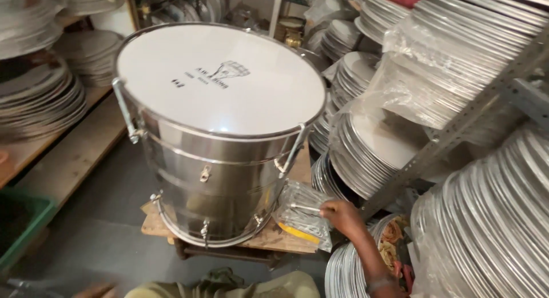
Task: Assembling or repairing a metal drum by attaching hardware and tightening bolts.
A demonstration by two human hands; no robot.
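Observation:
A large shiny metal drum (217, 161) with a white head stands on a low wooden stool (269, 241) in the middle of the view. My right hand (342, 215) reaches to the drum's lower right and pinches a thin metal rod (305, 208) that sticks out of a clear plastic bag (303, 218) of metal parts. The bag leans on the stool against the drum's side. My left hand (94, 290) shows only as fingertips at the bottom left edge; what it holds, if anything, is hidden.
Stacks of drum heads with metal rims (486, 229) fill the right side around a slotted metal shelf post (457, 132). More stacks (40, 98) lie on wooden shelves at left. A green crate (23, 224) sits at lower left on the grey floor.

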